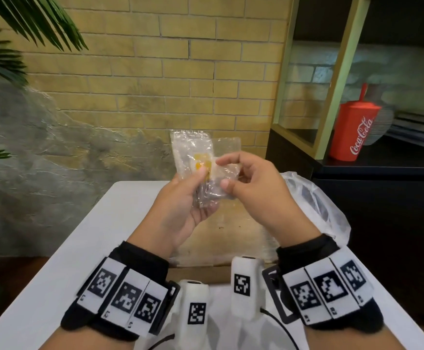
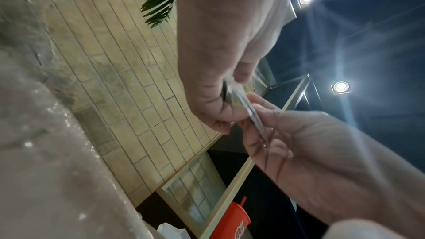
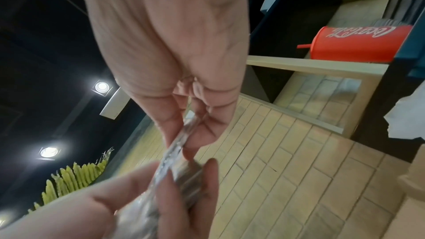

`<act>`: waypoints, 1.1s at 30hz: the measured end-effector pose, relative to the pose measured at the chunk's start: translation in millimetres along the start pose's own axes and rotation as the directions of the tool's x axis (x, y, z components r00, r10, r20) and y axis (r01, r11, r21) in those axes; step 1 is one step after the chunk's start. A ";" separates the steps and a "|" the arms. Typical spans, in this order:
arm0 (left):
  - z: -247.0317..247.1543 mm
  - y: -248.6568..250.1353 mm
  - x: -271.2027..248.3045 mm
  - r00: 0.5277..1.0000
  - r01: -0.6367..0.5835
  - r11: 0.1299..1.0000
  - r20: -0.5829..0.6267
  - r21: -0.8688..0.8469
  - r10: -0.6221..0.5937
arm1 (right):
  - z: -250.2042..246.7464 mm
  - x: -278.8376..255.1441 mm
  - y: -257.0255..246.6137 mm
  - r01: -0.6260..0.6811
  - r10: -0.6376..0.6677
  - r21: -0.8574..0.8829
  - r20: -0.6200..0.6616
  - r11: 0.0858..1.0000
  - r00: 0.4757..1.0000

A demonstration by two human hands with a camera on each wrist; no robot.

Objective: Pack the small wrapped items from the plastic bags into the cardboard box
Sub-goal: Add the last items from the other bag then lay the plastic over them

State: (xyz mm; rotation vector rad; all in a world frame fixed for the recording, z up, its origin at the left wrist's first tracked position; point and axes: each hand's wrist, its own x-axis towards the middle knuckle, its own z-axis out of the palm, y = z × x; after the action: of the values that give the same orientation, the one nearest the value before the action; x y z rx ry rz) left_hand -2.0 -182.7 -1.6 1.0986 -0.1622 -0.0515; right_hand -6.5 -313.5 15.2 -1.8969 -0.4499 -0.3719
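Note:
Both hands are raised over the open cardboard box (image 1: 218, 232) on the white table (image 1: 110, 236). My left hand (image 1: 202, 189) grips a clear wrapped packet (image 1: 193, 150) with a yellow-orange piece inside, thumb on its front. My right hand (image 1: 222, 173) pinches a second clear packet (image 1: 227, 147) between thumb and forefinger, right beside the first and overlapping it. In the left wrist view the left hand (image 2: 230, 97) holds the packets' edge (image 2: 250, 112) against the right hand. In the right wrist view the right hand (image 3: 190, 134) pinches the crinkled plastic (image 3: 179, 154).
A crumpled clear plastic bag (image 1: 314, 203) lies at the box's right side. A dark cabinet with a red Coca-Cola cup (image 1: 352, 132) stands to the right. A brick wall is close behind the table, with palm leaves (image 1: 16, 34) at the left.

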 end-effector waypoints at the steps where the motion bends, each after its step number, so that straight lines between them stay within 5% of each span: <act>1: -2.2 -0.1 1.3 0.999 -0.006 1.000 -0.032 -0.021 0.006 | -2.8 1.0 0.9 0.002 -0.001 0.015 -0.027 1.000 1.000; 5: -6.2 1.7 4.2 0.991 -0.044 0.998 -0.130 -0.043 0.038 | -11.7 4.5 3.8 -0.019 0.023 0.028 -0.121 0.999 0.992; 9: -9.1 -0.3 6.2 0.985 -0.074 0.997 -0.152 0.014 0.075 | -14.7 5.1 5.4 -0.066 0.024 -0.190 -0.213 0.980 0.977; 14: -5.1 -6.2 3.2 0.992 -0.101 0.979 -0.062 0.180 0.114 | 4.8 3.1 6.3 -0.102 0.114 -0.310 0.021 0.945 0.993; 19: -1.7 -5.8 -3.1 0.991 -0.048 0.970 0.133 0.236 0.017 | 4.4 4.3 6.2 -0.186 0.171 -0.155 -0.103 0.970 0.980; 23: -6.3 -2.7 0.4 0.992 0.056 0.992 0.102 0.115 -0.068 | -9.4 5.9 11.6 -0.219 0.227 0.075 -0.123 0.973 0.966; 27: -15.2 -7.6 7.7 1.000 -0.017 0.931 -0.014 0.364 0.023 | -17.5 8.1 19.3 -0.234 0.254 0.134 -0.153 0.963 0.955; 33: -25.9 -9.2 12.5 0.995 -0.061 0.739 -0.014 0.671 0.095 | -38.7 12.4 29.5 -0.249 0.285 0.165 -0.259 0.954 0.923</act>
State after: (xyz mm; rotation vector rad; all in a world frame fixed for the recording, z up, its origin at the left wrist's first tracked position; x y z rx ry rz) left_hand 14.7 -165.6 -20.0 1.8213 -0.1901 0.1212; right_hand 16.7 -357.8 10.5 -1.7171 -0.0212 -0.4110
